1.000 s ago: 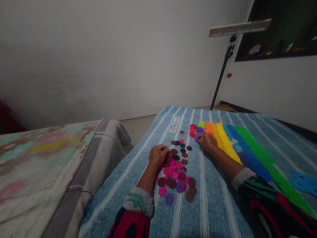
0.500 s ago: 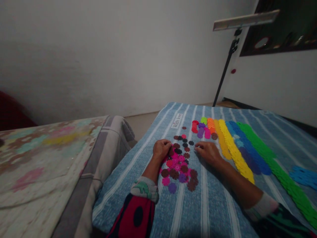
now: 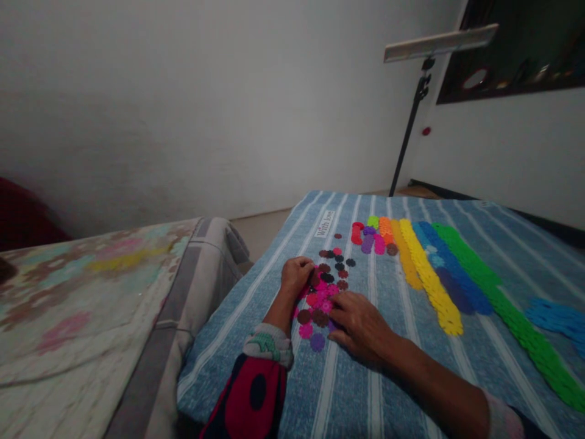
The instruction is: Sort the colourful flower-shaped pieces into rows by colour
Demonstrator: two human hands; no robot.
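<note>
A loose pile of flower-edged plastic discs (image 3: 325,291), in pink, brown, black, red and purple, lies on the striped cloth. At its left edge my left hand (image 3: 296,277) is closed, with a brown disc (image 3: 314,279) at its fingertips. My right hand (image 3: 361,324) reaches over the right side of the pile, thumb apart from the fingers, and covers some discs there. Just left of its thumb lies a purple disc (image 3: 317,342). Whether the right fingertips touch a disc is hard to make out.
To the right, discs lie in sorted rows: a yellow row (image 3: 432,277), a blue row (image 3: 461,268) and a long green row (image 3: 507,308). Short red, purple and orange stacks (image 3: 386,229) stand farther back. A flowered bed cover (image 3: 82,317) is at left, a black stand (image 3: 406,137) behind.
My right hand has moved left and nearer me, from beside the black discs onto the right side of the pile. My left hand stays almost in place.
</note>
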